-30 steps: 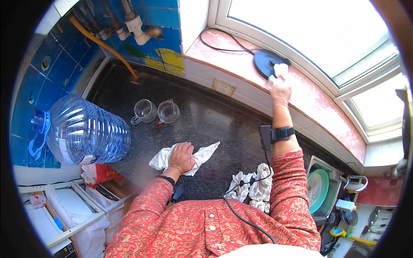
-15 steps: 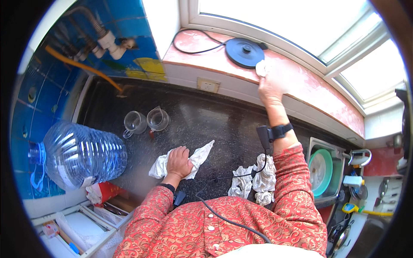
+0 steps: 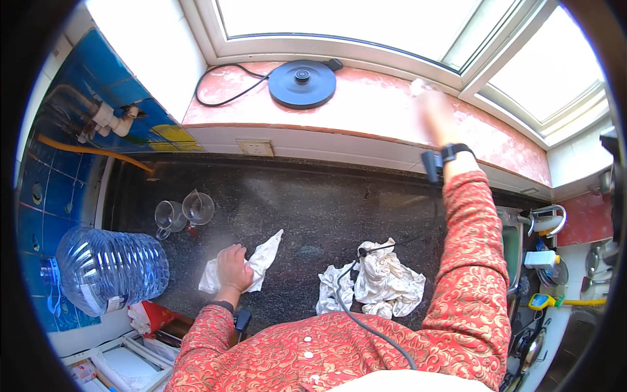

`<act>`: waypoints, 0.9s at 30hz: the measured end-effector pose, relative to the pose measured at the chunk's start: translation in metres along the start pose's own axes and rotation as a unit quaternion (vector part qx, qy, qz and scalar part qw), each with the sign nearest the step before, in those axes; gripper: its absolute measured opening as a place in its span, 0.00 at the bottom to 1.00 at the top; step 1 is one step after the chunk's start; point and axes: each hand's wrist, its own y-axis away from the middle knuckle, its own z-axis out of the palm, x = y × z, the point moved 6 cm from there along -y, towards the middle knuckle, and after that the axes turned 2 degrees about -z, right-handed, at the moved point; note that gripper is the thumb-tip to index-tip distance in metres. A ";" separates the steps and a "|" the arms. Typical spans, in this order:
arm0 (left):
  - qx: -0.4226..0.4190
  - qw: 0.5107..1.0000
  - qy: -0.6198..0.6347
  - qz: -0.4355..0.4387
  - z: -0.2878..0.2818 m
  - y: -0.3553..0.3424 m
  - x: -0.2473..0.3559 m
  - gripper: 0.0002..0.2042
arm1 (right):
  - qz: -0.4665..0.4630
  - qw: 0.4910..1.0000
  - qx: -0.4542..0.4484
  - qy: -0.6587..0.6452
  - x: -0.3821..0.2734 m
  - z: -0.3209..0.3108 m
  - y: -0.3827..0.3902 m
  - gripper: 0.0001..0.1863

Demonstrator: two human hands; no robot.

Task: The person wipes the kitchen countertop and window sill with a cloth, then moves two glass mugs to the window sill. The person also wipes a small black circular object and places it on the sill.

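Observation:
On the black countertop (image 3: pixel 287 196), my left hand (image 3: pixel 234 266) rests with its fingers closed over a white cloth (image 3: pixel 266 256), whose loose corner points up and to the right. My right arm reaches far forward to the pink windowsill (image 3: pixel 379 108). There my right hand (image 3: pixel 436 114) is smeared by motion, with a small white cloth (image 3: pixel 421 87) at its fingertips, close to the window frame. A round dark kettle base (image 3: pixel 302 85) with its black cord sits on the sill to the left of that hand. Crumpled white cloths (image 3: pixel 386 277) lie on the counter before me.
Two glass cups (image 3: pixel 198 207) stand at the left of the counter. A large clear water jug (image 3: pixel 117 269) lies on its side at the left edge. A thin dark cable (image 3: pixel 366 336) runs from my chest. At the right is a sink holding a green basin (image 3: pixel 512 251).
My right hand has moved right along the sill, away from the kettle base, with the cloth. My left hand stays on its cloth. The whole view has shifted.

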 end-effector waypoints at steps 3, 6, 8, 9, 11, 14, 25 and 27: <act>-0.016 1.000 -0.013 -0.004 -0.001 -0.002 0.005 0.21 | 0.149 0.988 0.034 0.033 0.151 -0.025 -0.007 0.26; -0.013 1.000 -0.020 0.002 -0.003 -0.005 0.010 0.21 | 0.217 0.944 -0.055 0.243 0.285 -0.064 0.016 0.26; -0.003 1.000 -0.024 0.001 -0.005 -0.005 0.012 0.21 | 0.241 0.943 0.018 0.231 0.326 -0.088 0.036 0.25; -0.012 0.999 -0.032 -0.008 -0.004 -0.005 0.012 0.21 | 0.189 0.956 0.071 0.214 0.322 -0.091 0.040 0.26; -0.012 0.999 -0.044 -0.005 -0.004 -0.006 0.012 0.21 | 0.191 0.960 0.055 0.198 0.297 -0.073 0.051 0.27; -0.009 0.999 -0.043 -0.014 -0.002 -0.007 0.011 0.20 | -0.014 0.986 0.150 0.076 0.172 -0.024 0.067 0.23; -0.015 0.995 -0.093 -0.021 0.015 0.004 -0.004 0.19 | -0.264 0.946 0.190 -0.011 -0.122 0.046 0.113 0.07; -0.013 0.994 -0.103 -0.016 0.016 0.006 -0.007 0.19 | -0.186 0.980 0.046 0.058 -0.058 0.041 0.102 0.07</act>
